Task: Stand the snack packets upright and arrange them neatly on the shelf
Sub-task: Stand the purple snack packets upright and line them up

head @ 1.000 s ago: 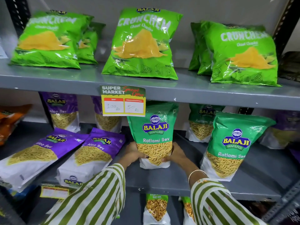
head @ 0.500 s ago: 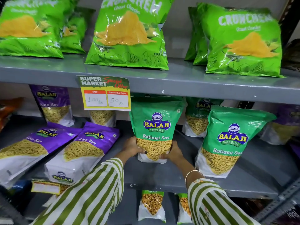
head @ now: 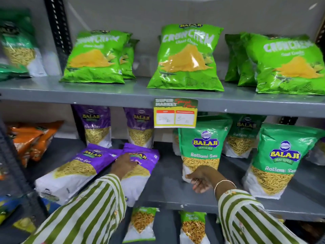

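Shelf (head: pixel 168 189), mid-frame, grey metal, carries sev packets in two colours. Two purple packets lie flat at lower left: left purple packet (head: pixel 73 171) and right purple packet (head: pixel 140 171), side by side, tops pointing toward the back. Two more purple packets (head: pixel 96 127) stand upright behind them against the back wall. Left hand (head: pixel 124 164) rests on the upper part of the right purple packet, fingers spread flat on it, grip not clamped. Green packet (head: pixel 202 147) stands upright at centre frame, just below the price tag (head: pixel 175 113). Right hand (head: pixel 202 178) sits in front of the green packet's lower edge, fingers loosely curled and apart, holding nothing; whether it touches the packet cannot be told. A second green packet (head: pixel 279 159) stands upright at right, well apart from the first; another (head: pixel 242 136) stands behind, between them. Upper shelf (head: pixel 133 95) holds bright green Crunchem bags (head: pixel 186 59), leaning back.
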